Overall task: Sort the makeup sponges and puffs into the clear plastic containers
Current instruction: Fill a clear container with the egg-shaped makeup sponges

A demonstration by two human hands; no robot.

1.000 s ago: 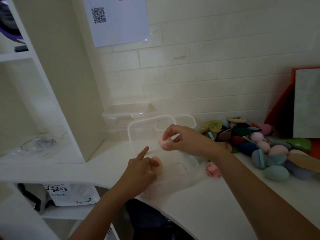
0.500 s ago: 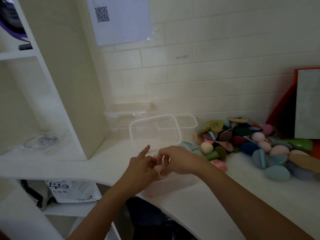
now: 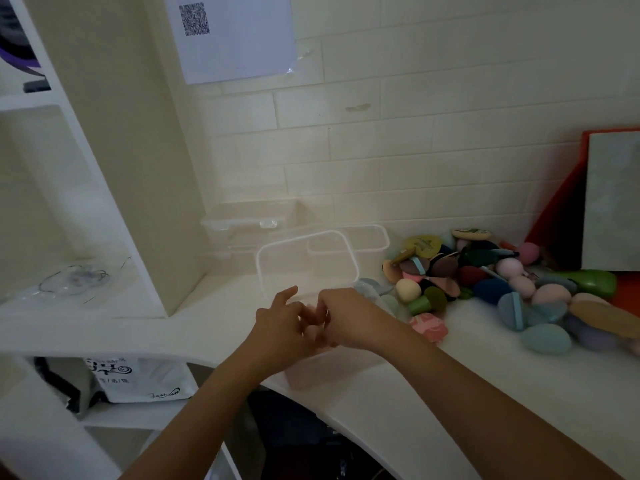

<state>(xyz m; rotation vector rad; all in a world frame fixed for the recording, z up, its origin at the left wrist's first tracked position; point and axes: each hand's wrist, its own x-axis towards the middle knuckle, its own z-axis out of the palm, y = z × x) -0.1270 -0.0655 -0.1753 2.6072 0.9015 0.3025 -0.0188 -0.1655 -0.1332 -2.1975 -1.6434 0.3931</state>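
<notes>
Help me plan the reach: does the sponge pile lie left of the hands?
No, the sponge pile lies right of the left hand and right hand.

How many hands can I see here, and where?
2. The left hand and the right hand meet over the clear box at the front edge of the counter.
</notes>
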